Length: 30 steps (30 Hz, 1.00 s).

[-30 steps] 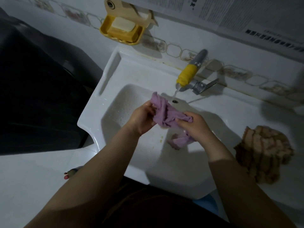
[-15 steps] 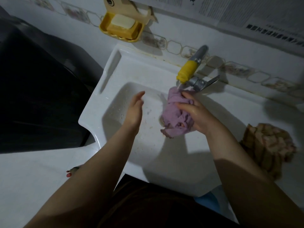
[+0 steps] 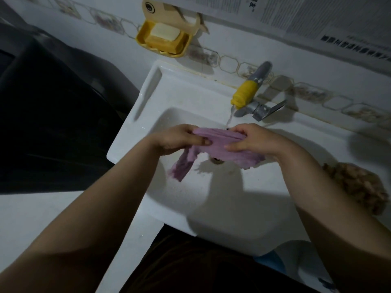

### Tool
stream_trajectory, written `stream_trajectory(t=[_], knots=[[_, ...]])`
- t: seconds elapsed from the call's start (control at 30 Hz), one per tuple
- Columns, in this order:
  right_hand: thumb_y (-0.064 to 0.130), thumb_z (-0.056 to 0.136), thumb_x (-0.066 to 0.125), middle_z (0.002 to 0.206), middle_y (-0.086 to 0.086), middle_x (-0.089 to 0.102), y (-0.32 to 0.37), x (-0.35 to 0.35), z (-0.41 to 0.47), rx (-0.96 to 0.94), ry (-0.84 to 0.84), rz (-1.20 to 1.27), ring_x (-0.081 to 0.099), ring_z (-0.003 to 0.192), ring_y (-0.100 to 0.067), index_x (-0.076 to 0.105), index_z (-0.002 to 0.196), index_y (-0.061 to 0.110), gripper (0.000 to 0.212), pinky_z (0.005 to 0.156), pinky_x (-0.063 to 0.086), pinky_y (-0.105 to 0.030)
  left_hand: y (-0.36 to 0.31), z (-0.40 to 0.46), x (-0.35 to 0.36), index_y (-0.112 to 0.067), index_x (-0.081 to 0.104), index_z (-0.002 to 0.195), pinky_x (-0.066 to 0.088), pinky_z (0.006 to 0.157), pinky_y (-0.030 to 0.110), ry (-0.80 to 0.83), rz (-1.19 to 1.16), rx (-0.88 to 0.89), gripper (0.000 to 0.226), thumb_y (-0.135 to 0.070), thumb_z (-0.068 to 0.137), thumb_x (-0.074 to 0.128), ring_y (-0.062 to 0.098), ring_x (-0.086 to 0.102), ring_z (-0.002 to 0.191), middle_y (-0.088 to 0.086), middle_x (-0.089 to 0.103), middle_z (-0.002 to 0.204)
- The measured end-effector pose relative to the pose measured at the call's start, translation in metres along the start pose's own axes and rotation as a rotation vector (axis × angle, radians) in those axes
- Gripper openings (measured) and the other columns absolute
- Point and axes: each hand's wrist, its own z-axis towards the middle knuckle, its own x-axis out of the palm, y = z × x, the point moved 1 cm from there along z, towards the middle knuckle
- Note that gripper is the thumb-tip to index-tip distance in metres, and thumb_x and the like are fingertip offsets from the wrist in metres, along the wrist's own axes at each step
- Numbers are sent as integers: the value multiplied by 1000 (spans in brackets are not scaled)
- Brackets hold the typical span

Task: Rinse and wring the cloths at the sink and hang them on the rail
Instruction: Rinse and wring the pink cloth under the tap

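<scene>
A purple cloth [image 3: 220, 142] is stretched between both hands over the white sink [image 3: 148, 98], just below the running tap [image 3: 245, 94]. My left hand [image 3: 179, 138] grips its left end, from which a twisted tail hangs down into the basin. My right hand [image 3: 251, 140] grips the right end, with more cloth bunched under the wrist. A thin stream of water falls from the yellow spout beside my right hand. A brown and cream cloth [image 3: 359, 187] lies crumpled on the sink's right ledge. No rail is in view.
A yellow soap dish [image 3: 163, 39] with a bar of soap hangs on the tiled wall above the sink. A dark appliance [image 3: 42, 113] stands to the left. The drain [image 3: 218, 160] shows under the cloth. Something blue [image 3: 273, 261] sits below the sink's front edge.
My left hand, free half a second ago, has taken hold of the purple cloth again. The cloth has gone from a bunch under the spout to a band stretched between both hands.
</scene>
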Motion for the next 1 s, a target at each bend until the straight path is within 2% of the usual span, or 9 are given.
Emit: stream_trajectory(t=[0.13,0.23,0.3,0.4,0.53,0.6,0.7,0.9,1.0], knots=[[32,79,74,87,-13,69,-10,-10,-7,200,194,-32,65,78,-30,62,97,12,29,74,49,-45,8,-3,-8,-2,66,104,55,77,34,-104,-391,104,22,-11,85,58,32,60,86,18,66,97],[42,80,69,66,5,72,-17,-8,-9,245,293,-129,66,62,-3,61,86,18,26,61,51,-16,0,-1,-2,3,57,106,56,68,37,-199,-489,142,25,-9,86,49,33,65,79,21,65,91],[36,83,69,63,6,70,-27,-4,-4,200,179,-94,65,60,-3,63,81,17,20,62,47,-14,-3,1,-1,2,56,100,57,70,36,-299,-589,141,20,-7,88,42,31,66,81,18,67,88],[38,75,70,73,-3,68,-45,-3,4,101,-107,236,60,74,-22,64,87,13,29,71,48,-33,-1,10,0,-3,58,91,53,75,34,-453,-719,92,23,-10,95,37,26,65,79,13,69,80],[34,84,67,77,-10,60,-29,12,13,-33,-293,684,52,71,-16,61,93,5,31,64,45,-25,11,36,12,-2,64,100,53,57,33,-642,-724,-185,60,-54,98,33,32,64,64,20,68,81],[23,95,56,67,-2,62,-7,34,17,-54,-383,507,56,60,-7,59,77,13,21,59,45,-21,8,50,23,-2,61,105,51,47,33,-677,-743,-279,80,-72,90,26,35,63,60,27,64,84],[39,94,53,49,1,56,19,59,29,-17,-530,246,54,43,-10,54,62,14,40,49,45,-23,-5,66,46,-6,56,71,51,49,33,-722,-721,-254,75,-74,89,27,31,56,53,19,53,56],[42,96,47,66,-7,58,26,45,47,44,-759,106,59,73,-30,48,61,16,44,65,43,-34,-15,82,54,-4,68,87,57,74,42,-789,-698,-292,61,-63,87,50,31,67,67,20,70,80],[40,99,40,61,0,50,26,50,43,47,-746,-16,50,68,-25,48,66,17,41,63,35,-31,-19,80,48,-14,55,75,49,53,25,-732,-711,-214,37,-43,96,45,17,57,51,1,60,51]])
